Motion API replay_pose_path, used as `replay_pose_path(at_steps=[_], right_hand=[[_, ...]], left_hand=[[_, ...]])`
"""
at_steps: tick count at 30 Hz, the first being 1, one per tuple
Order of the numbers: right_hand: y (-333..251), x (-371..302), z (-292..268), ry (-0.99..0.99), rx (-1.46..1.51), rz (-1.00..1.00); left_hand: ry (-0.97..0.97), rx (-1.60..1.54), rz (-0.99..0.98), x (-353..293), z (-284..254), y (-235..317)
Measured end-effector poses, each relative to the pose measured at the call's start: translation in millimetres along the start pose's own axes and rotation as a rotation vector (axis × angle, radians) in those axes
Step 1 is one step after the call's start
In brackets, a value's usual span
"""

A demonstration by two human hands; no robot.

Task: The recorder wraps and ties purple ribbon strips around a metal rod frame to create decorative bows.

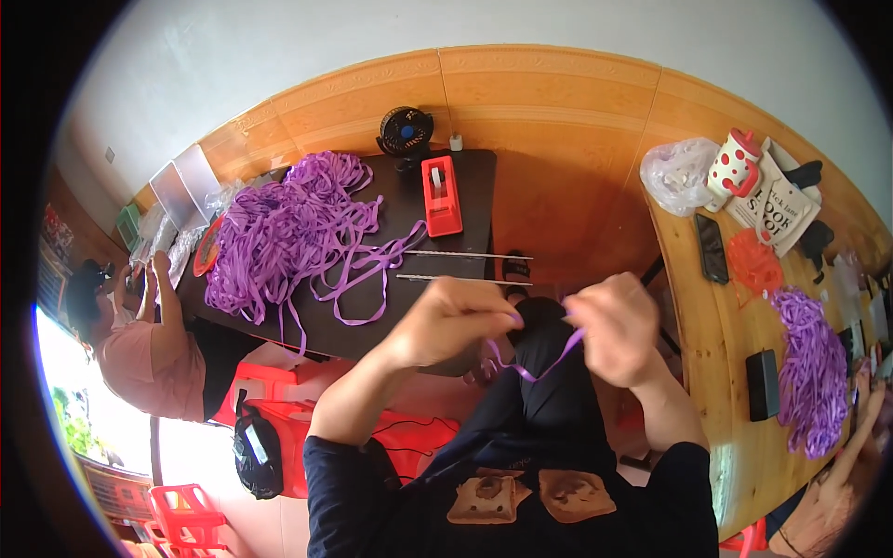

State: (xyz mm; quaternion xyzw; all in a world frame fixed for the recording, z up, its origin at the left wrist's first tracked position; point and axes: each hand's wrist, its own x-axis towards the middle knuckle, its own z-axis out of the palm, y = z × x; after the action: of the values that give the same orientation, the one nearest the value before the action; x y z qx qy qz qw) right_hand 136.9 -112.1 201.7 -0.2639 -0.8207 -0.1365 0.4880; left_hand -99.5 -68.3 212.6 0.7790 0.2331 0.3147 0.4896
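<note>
My left hand (456, 321) is closed in a pinch on one end part of a narrow purple ribbon (532, 378). The ribbon sags in a short loop above my lap, and its other side runs up to my right hand (616, 327), which is closed on it and a little blurred. Beyond my left forearm, a large tangled heap of purple ribbon (279, 232) lies on the dark table (391, 191), with loose strands trailing over the near edge. Two thin rods (470, 254) stick out past the table's right edge, close to my left hand.
A red tape dispenser (443, 197) and a black fan (406, 132) stand at the back of the dark table. On the wooden table (693, 307) at right are a phone (712, 248), a spotted cup (735, 169) and more purple ribbon (811, 372). People sit at left and far right.
</note>
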Motion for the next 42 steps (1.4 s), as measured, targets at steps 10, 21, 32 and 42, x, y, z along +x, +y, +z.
replay_pose_path(at_steps=[10, 21, 32, 42], right_hand=[[59, -89, -64, 0.888, 1.539, 0.626], [46, -136, -56, 1.121, 1.625, 0.485], [37, -153, -63, 1.024, 1.664, 0.450], [38, -170, -64, 0.943, 1.648, 0.563]], left_hand=[[0.725, -1.093, 0.259, -100, -126, -51], [1.124, -1.378, 0.192, -153, -123, -102], [0.914, -1.404, 0.491, -154, -96, -96], [0.714, -1.316, 0.692, -153, -88, -95]])
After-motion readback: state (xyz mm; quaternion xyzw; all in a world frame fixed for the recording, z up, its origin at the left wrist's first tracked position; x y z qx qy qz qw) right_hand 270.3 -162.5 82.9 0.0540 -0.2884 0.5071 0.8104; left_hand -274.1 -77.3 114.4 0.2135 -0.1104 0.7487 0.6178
